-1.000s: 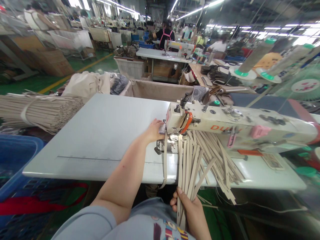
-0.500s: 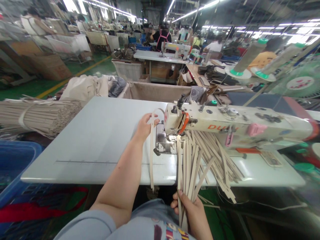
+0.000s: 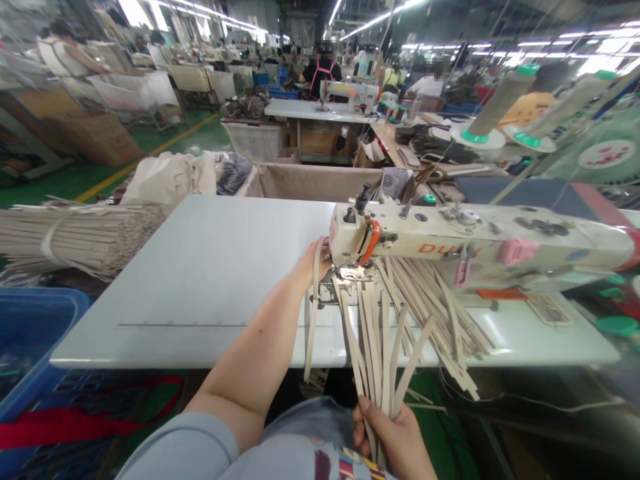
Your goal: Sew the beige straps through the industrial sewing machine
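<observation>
My right hand (image 3: 385, 427) is closed round the lower ends of several beige fabric strips (image 3: 374, 347) at the table's front edge. They fan upward to the needle plate (image 3: 353, 273) of a white sewing machine (image 3: 480, 243). Close by the machine's head, my left hand (image 3: 317, 261) is closed at a single beige strip (image 3: 311, 327), which loops over it and hangs down past the table edge. The machine head partly hides the left fingertips. More loose strips (image 3: 445, 320) lie under the machine arm, some sticking out over the edge.
A tied bundle of strips (image 3: 85, 240) lies left of the white table (image 3: 215, 260), above a blue basket (image 3: 43, 347). Behind the table stands a fabric-lined bin (image 3: 315, 183). Thread cones (image 3: 500, 110) rise at the right. Other people work farther back.
My left hand has moved right and toward me, up to the machine head, with the strip draped over it. The strips in my right hand have shifted a little to the right.
</observation>
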